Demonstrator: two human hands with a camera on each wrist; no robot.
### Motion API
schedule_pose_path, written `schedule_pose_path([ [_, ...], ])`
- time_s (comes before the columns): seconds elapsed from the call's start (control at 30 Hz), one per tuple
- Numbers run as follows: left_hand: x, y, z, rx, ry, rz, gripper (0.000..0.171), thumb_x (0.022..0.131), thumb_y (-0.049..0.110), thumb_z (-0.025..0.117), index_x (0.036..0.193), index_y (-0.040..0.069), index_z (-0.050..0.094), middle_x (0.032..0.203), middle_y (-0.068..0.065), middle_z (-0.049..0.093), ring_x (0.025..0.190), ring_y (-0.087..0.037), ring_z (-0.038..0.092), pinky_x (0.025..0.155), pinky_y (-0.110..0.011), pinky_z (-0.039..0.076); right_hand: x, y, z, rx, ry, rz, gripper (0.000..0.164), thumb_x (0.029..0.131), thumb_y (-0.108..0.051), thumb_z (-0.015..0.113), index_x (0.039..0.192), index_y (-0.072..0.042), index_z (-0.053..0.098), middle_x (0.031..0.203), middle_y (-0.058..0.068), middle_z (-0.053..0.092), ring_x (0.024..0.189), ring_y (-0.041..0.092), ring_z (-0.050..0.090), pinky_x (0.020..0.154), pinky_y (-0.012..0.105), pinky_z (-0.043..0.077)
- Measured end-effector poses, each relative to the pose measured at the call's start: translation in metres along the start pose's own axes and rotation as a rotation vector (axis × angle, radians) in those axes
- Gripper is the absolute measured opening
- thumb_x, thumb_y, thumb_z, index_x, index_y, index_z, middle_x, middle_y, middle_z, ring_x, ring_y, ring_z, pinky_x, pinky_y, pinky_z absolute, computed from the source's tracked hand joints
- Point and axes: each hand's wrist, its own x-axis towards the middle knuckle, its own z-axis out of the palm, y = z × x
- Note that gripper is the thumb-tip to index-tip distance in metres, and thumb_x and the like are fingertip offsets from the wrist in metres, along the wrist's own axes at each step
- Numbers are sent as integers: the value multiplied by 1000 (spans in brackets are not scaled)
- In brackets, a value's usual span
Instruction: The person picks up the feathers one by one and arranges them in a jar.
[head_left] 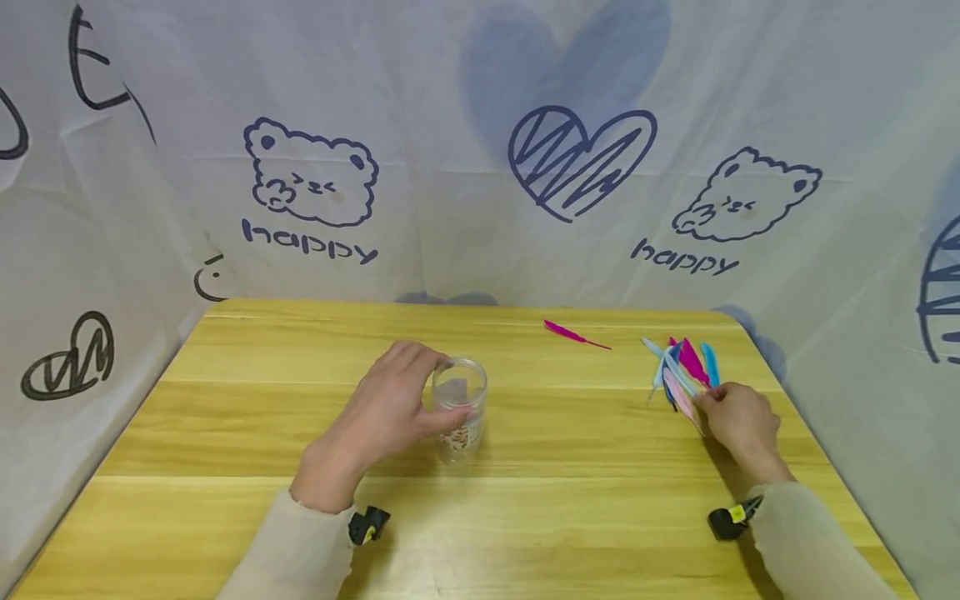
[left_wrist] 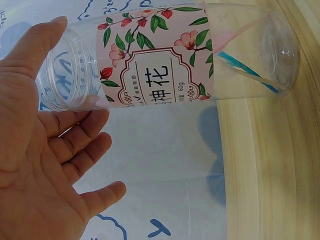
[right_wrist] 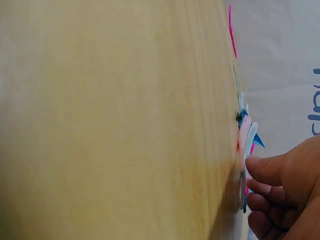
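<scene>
My left hand (head_left: 393,396) grips a clear plastic jar (head_left: 460,446) near its open mouth, thumb on one side and fingers on the other. The jar stands upright on the table. In the left wrist view, its pink floral label (left_wrist: 155,55) shows, with a blue feather (left_wrist: 247,72) and paler ones inside. At the right, my right hand (head_left: 744,421) pinches a feather at the edge of a small pile of feathers (head_left: 678,371) in pink, white and blue. Which feather is between the fingertips is hard to tell. A magenta feather (head_left: 566,332) lies alone farther back.
The wooden table (head_left: 555,517) has light yellow planks. White cloth (head_left: 442,158) with bear and heart drawings hangs behind its back edge and along both sides.
</scene>
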Motion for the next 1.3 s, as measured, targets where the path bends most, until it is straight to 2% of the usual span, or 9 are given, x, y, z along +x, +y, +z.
schedule_pose_path([
  [0.13,0,0,1,-3,4,5,68,85,53,86,128,4,67,121,-8,67,117,-27,58,108,-49,49,2,2,0,-7,-17,12,34,106,-35,61,96,-4,71,99,19,73,99,48,65,83,66,41],
  [0.3,1,0,2,3,1,-1,69,85,54,85,129,4,67,120,-7,67,117,-27,58,109,-49,49,5,-2,-1,-23,-44,15,33,106,-33,59,93,-6,72,99,19,73,97,48,66,80,63,43],
  [0.5,0,-1,2,6,-2,-8,71,84,55,86,129,4,66,122,-7,67,118,-27,58,110,-49,49,7,-9,0,-39,-71,-11,34,106,-31,56,83,-8,66,86,14,68,88,42,65,75,57,44],
  [0.7,-1,-1,0,8,-10,-11,71,85,56,84,130,5,66,123,-7,67,119,-27,58,111,-49,48,9,-13,1,-32,-91,-73,34,108,-29,51,90,-4,65,84,13,67,85,39,64,76,57,44],
  [0.97,0,-1,1,14,1,4,71,83,56,86,129,4,66,122,-7,67,117,-26,58,109,-48,49,8,-19,3,26,-20,-133,28,106,-24,52,95,-1,63,83,14,66,77,33,60,63,37,44],
  [1.03,0,-1,0,12,-4,-2,71,84,56,85,130,5,66,122,-7,67,118,-26,58,110,-48,49,8,-22,4,36,-9,-137,31,107,-24,54,104,5,66,92,21,70,83,37,63,66,40,48],
  [1.17,0,0,-1,4,-19,-19,71,84,57,84,131,6,66,123,-6,66,118,-26,57,110,-47,48,6,-27,6,42,-1,-155,38,108,-23,55,122,10,67,114,31,71,99,48,66,79,54,54],
  [1.23,0,0,-1,3,-22,-24,71,85,57,84,131,6,66,123,-6,66,118,-26,57,110,-48,48,5,-30,6,45,10,-177,37,107,-23,55,120,9,68,112,31,71,97,48,66,80,56,54],
  [1.3,0,0,-1,2,-24,-27,71,85,57,83,131,6,66,124,-6,66,119,-26,57,110,-48,48,4,-32,7,53,32,-206,33,107,-22,57,114,8,69,102,28,72,89,45,66,76,54,54],
])
